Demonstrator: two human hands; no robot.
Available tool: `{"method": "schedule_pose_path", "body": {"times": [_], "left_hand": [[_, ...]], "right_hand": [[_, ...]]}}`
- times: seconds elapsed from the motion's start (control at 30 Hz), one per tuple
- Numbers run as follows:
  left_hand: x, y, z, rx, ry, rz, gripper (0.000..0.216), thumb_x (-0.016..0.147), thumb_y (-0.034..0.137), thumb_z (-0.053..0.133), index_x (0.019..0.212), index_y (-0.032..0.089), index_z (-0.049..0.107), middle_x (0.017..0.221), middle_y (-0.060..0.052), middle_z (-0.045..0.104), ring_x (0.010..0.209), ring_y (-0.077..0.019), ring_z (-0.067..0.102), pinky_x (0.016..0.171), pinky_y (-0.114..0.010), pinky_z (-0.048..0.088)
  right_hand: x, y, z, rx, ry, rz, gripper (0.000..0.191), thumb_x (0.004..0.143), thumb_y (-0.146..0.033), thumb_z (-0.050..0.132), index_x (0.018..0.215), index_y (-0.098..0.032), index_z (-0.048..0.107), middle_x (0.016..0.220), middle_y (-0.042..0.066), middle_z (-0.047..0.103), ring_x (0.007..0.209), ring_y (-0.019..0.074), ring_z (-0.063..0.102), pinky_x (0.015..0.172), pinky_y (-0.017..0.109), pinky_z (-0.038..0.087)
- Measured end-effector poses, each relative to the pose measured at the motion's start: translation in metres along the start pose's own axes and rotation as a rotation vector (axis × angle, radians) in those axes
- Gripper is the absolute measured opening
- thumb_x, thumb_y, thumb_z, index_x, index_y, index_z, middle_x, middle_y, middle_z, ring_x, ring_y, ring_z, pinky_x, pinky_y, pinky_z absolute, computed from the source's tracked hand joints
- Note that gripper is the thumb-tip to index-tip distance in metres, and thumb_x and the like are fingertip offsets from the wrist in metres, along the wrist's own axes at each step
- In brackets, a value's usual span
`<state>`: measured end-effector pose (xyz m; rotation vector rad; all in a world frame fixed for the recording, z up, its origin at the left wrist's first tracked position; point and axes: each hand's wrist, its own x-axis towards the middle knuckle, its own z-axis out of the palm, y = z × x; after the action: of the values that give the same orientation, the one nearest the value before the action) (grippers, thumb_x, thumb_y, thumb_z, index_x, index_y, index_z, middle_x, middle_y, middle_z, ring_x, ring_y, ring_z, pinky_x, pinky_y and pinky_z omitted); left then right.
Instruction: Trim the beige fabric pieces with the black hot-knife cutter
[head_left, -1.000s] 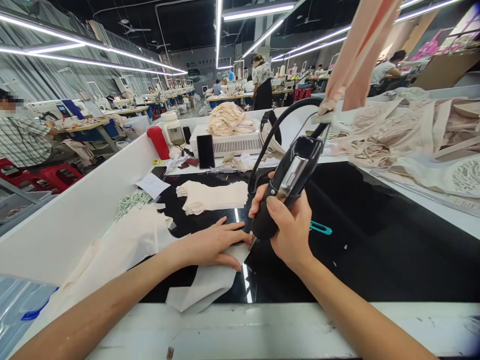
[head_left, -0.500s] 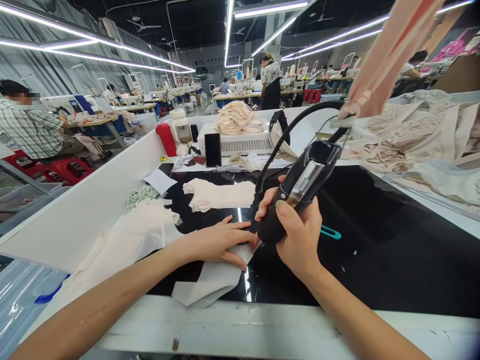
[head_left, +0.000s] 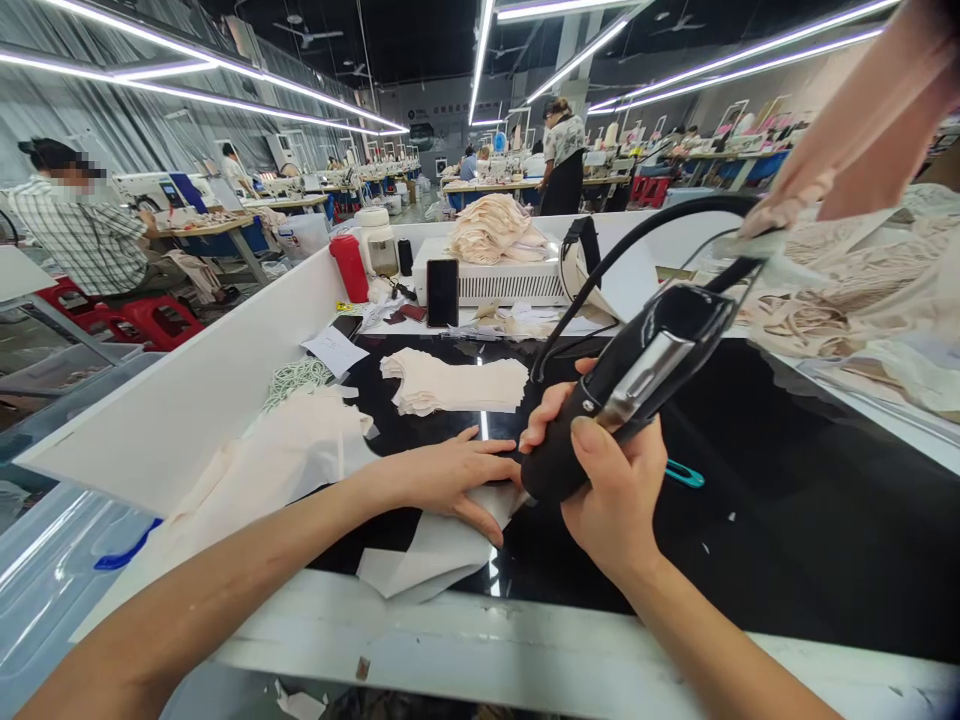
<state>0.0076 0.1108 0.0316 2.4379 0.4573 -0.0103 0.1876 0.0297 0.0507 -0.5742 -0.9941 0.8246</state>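
Observation:
My right hand (head_left: 615, 480) is wrapped round a black corded handheld tool (head_left: 570, 450) with a shiny metal lever on its upper side. The tool leans to the right, its lower end beside the fingertips of my left hand (head_left: 465, 480). That hand lies flat with fingers spread, pressing a pale fabric piece (head_left: 435, 550) onto the black work surface (head_left: 780, 500). Near the table's front edge, one end of the fabric is folded over. Where the tool's tip meets the fabric is hidden. Pink cloth (head_left: 847, 150) is tied round the tool's cable end.
Behind my hands lies a stack of cut fabric pieces (head_left: 457, 385). More pale fabric (head_left: 277, 450) and green cord (head_left: 296, 380) sit at left. A turquoise tool (head_left: 684, 474) rests at right. A phone (head_left: 442, 292) leans against a white box (head_left: 495, 280). Cloth heaps (head_left: 810, 290) lie at right.
The camera view has shifted, so the scene sits further right. The tool's upper end has leaned a little more to the right. My left hand keeps its place on the fabric.

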Motion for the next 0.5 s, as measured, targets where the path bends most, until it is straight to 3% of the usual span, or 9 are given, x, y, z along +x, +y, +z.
{"method": "schedule_pose_path", "body": {"times": [0.17,0.27,0.4,0.5], "left_hand": [[0.001,-0.002,0.002,0.026,0.021,0.029,0.070,0.096,0.043,0.097,0.157,0.025,0.067,0.178,-0.018,0.053,0.174,-0.0476,0.036,0.141,-0.084,0.015],[0.002,-0.001,0.002,0.038,0.031,0.043,0.075,0.097,0.040,0.097,0.163,0.027,0.064,0.174,-0.017,0.057,0.172,-0.0463,0.040,0.141,-0.081,0.019],[0.002,0.000,0.002,0.046,0.033,0.036,0.069,0.094,0.037,0.099,0.155,0.025,0.069,0.164,-0.016,0.066,0.163,-0.0445,0.052,0.141,-0.076,0.027],[0.003,0.001,0.002,0.048,0.043,0.045,0.064,0.094,0.035,0.099,0.151,0.024,0.072,0.171,-0.015,0.060,0.164,-0.0427,0.051,0.143,-0.072,0.025]], "right_hand": [[-0.006,-0.001,0.003,0.018,-0.025,0.006,0.039,0.093,-0.048,0.093,0.118,-0.031,0.068,0.092,-0.004,0.074,0.067,0.0152,0.069,0.069,0.035,0.069],[-0.008,0.000,0.003,0.038,-0.029,0.020,0.040,0.092,-0.049,0.095,0.116,-0.031,0.069,0.092,-0.004,0.074,0.068,0.0152,0.071,0.071,0.035,0.070],[-0.012,0.001,0.004,0.022,-0.018,0.030,0.038,0.093,-0.048,0.093,0.116,-0.031,0.068,0.093,-0.004,0.074,0.069,0.0153,0.071,0.074,0.037,0.071],[-0.013,0.001,0.004,0.004,-0.015,0.039,0.038,0.094,-0.044,0.092,0.119,-0.031,0.067,0.093,-0.004,0.073,0.067,0.0149,0.070,0.072,0.037,0.070]]}}
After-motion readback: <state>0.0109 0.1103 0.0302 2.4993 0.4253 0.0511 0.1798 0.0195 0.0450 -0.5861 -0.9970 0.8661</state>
